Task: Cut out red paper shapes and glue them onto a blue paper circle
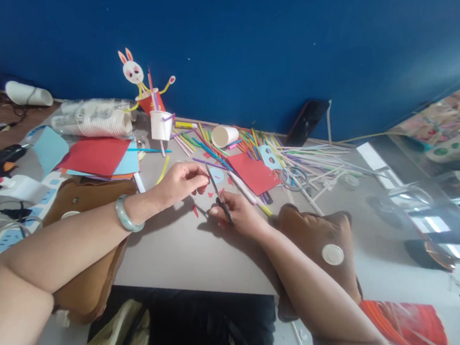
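Note:
My right hand [237, 212] is closed around a pair of scissors [223, 205], whose blades point up and away toward the left hand. Facing it, my left hand [184, 181] has thumb and fingers pinched together beside the blade tips. Whatever sits in that pinch is too small to make out. Below the hands, a small red paper scrap [196, 211] lies on the table [189, 261], and more red scraps are scattered just behind the blades. A light blue paper disc [215, 175] lies there too.
Behind my hands are red paper [253, 173], a paper cup [225, 137] and many coloured sticks. A rabbit figure [133, 72] stands behind a white cup [160, 125]. Brown cushions [313, 240] flank the table; a glue gun [1, 158] and power strip [12, 238] are left.

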Motion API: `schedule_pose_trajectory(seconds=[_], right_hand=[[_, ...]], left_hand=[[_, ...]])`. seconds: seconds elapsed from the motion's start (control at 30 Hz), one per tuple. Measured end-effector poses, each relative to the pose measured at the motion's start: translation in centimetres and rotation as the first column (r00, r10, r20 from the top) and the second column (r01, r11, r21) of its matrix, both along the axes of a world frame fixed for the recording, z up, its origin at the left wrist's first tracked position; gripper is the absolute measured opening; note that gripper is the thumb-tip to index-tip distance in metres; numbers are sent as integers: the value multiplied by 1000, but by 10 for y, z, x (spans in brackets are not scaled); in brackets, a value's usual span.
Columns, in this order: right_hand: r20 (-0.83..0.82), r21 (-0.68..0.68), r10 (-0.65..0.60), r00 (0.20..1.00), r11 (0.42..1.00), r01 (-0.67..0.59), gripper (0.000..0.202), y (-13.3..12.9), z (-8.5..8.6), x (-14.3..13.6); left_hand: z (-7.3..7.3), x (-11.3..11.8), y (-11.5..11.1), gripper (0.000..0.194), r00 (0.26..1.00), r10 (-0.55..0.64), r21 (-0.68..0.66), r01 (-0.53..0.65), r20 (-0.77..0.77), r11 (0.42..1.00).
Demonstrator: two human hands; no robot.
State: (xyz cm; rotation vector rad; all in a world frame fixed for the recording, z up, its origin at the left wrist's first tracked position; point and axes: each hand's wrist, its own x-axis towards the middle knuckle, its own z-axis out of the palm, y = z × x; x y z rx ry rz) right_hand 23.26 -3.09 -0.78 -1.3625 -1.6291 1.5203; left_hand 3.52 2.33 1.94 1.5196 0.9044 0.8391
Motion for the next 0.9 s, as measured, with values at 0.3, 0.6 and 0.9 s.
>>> schedule_pose_trajectory(seconds=[0.3,0.6,0.9], right_hand=[[-26,26,-108,994,994,109,44,0,-2,-1],[-54,5,-88,995,996,89,47,-3,-5,-7],[-39,8,-73,997,997,74,47,-3,-6,-8]], left_hand=[[-3,1,1,17,992,45,-165,-25,119,986],[-4,2,1,24,968,145,-248,-92,203,964],[-6,2,0,22,972,122,-259,-68,198,963]])
